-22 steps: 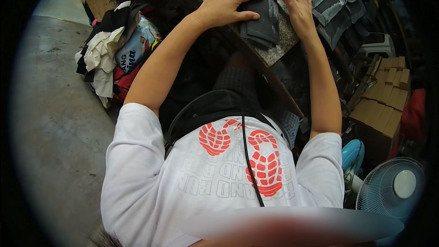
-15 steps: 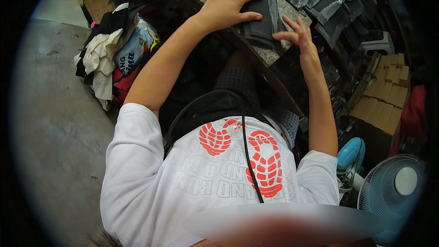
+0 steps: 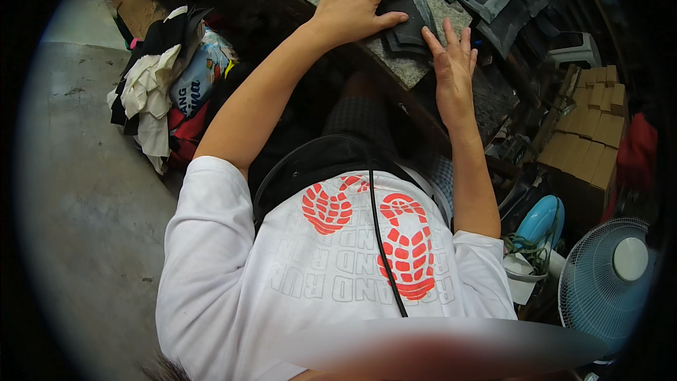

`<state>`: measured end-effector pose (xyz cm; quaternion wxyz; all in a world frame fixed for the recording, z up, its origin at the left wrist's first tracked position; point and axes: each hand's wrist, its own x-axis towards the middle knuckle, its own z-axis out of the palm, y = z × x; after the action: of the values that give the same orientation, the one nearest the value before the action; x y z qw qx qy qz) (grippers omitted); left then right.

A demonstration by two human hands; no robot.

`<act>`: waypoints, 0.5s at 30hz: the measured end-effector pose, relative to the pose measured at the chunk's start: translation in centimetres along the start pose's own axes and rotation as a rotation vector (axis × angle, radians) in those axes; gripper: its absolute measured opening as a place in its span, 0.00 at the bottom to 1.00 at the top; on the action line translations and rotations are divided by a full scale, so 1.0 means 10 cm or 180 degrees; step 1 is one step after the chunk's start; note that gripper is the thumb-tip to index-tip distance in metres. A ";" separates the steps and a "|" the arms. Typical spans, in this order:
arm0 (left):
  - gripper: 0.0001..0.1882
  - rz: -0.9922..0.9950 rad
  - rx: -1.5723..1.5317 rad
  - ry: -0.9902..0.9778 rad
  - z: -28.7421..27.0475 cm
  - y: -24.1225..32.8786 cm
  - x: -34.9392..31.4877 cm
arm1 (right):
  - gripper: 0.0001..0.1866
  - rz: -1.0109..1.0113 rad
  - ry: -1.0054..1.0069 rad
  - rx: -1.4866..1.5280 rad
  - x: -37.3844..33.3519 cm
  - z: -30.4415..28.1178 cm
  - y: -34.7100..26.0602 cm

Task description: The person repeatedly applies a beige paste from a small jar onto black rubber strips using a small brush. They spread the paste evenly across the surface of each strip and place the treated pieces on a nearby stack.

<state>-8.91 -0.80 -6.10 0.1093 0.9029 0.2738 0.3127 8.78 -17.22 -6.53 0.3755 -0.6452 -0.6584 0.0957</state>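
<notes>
A small stack of black flat pieces (image 3: 408,34) lies on the speckled stone tabletop (image 3: 410,72), with a greyish smeared band along its right edge. My left hand (image 3: 361,5) rests over the left side of the stack, its fingers spread and thumb stretched across the black surface. At the stack's lower right corner is my right hand (image 3: 455,67), held with fingers extended and apart. Its index fingertip is at the edge of the pieces; whether it touches them I cannot tell. Farther right lies a pile of overlapping black pieces (image 3: 504,0) with grey smeared edges.
Cloth scraps and bags (image 3: 151,81) are heaped left of the table, beside the concrete floor (image 3: 84,190). On the right are a stack of brown cardboard pieces (image 3: 589,127), a grey-white plastic item (image 3: 575,49) and a fan (image 3: 606,282). A black cable (image 3: 375,226) hangs down my shirt.
My right hand has moved left and turned more upright, bringing its index finger to the stack's edge. My left hand stays spread on the stack. The view has shifted slightly.
</notes>
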 end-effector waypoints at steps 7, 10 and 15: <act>0.23 -0.0045 -0.0097 0.0025 0.03 -0.02 -0.01 | 0.30 -0.0649 0.0004 -0.1188 0.02 0.14 -0.23; 0.23 0.0017 0.0341 0.0183 0.12 -0.06 0.00 | 0.31 -0.0511 -0.0366 -0.0473 0.01 0.03 -0.18; 0.22 0.0150 0.0413 0.0240 0.17 -0.12 0.00 | 0.31 -0.0143 -0.0126 0.0778 0.21 -0.31 0.07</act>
<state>-8.34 0.16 -7.86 0.0328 0.9019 0.2761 0.3305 11.48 -16.26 -3.98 0.4404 -0.5776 -0.6635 0.1796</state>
